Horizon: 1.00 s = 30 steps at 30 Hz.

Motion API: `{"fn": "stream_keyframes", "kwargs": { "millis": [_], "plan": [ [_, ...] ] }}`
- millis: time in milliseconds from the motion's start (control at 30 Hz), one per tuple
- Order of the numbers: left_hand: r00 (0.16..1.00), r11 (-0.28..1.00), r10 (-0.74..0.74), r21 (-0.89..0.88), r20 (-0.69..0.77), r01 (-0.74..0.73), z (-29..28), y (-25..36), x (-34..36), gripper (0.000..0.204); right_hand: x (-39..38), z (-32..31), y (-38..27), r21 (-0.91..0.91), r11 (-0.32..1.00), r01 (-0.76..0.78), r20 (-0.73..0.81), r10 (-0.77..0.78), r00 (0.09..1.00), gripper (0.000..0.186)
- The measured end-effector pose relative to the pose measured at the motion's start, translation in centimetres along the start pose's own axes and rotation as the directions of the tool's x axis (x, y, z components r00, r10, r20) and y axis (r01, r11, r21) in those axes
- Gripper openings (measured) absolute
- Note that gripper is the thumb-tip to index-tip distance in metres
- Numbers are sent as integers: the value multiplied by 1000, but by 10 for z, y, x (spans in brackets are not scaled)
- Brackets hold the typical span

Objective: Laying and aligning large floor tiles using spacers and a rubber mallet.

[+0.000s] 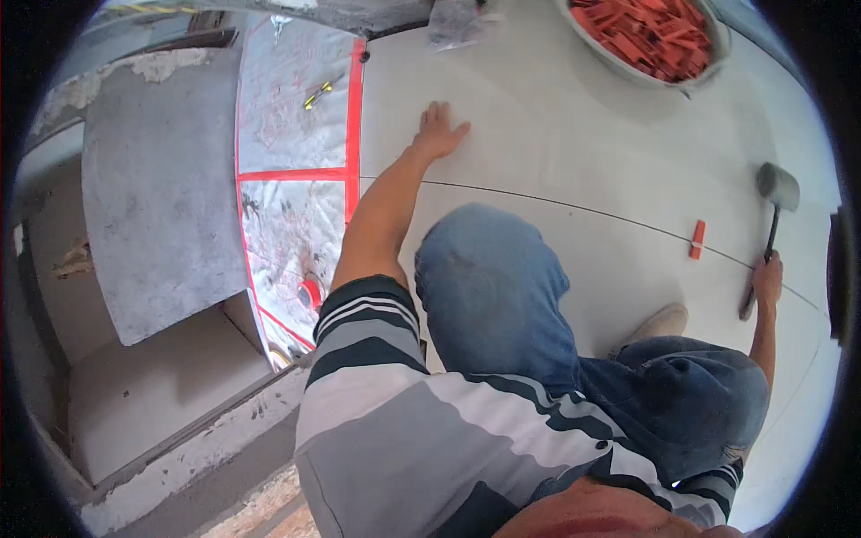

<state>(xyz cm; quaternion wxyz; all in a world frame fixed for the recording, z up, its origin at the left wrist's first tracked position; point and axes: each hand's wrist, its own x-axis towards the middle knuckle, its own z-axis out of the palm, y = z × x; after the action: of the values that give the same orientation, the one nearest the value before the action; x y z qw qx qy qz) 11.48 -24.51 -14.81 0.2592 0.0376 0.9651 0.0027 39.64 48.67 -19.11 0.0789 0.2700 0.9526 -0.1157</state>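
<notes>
My left hand (438, 134) rests with fingers spread on a large pale floor tile (547, 134), left of centre at the top, near red tape (355, 99). At the right, my right hand (766, 278) grips the dark handle of a rubber mallet (777, 188), whose grey head points away from me. Left of the mallet, a red levelling wedge (697, 239) sits in a white clip on the seam between tiles. My bent left knee is between my hands.
A tub (604, 63) of red wedges and a clear bag (453, 27) lie at the top. Foil sheeting (287, 125) edged with red tape holds a yellow cutter (318, 92) and a red tape roll (309, 291). A grey board (157, 188) stands beside an opening on the left.
</notes>
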Motion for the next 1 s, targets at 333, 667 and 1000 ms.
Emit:
{"fn": "stream_keyframes", "kwargs": {
  "millis": [333,667,1000],
  "plan": [
    [856,871,-456,-320,-242,374,-18,-108,62,94,11,-8,-34,-402,884,-238,179,331,926,45],
    [810,907,-398,-319,-430,276,-11,-107,87,93,0,-94,-325,16,797,604,-35,-603,797,25],
    [776,961,-234,-259,-586,95,2,-102,123,89,7,-79,-362,90,746,660,126,-666,736,20]
  ]
}}
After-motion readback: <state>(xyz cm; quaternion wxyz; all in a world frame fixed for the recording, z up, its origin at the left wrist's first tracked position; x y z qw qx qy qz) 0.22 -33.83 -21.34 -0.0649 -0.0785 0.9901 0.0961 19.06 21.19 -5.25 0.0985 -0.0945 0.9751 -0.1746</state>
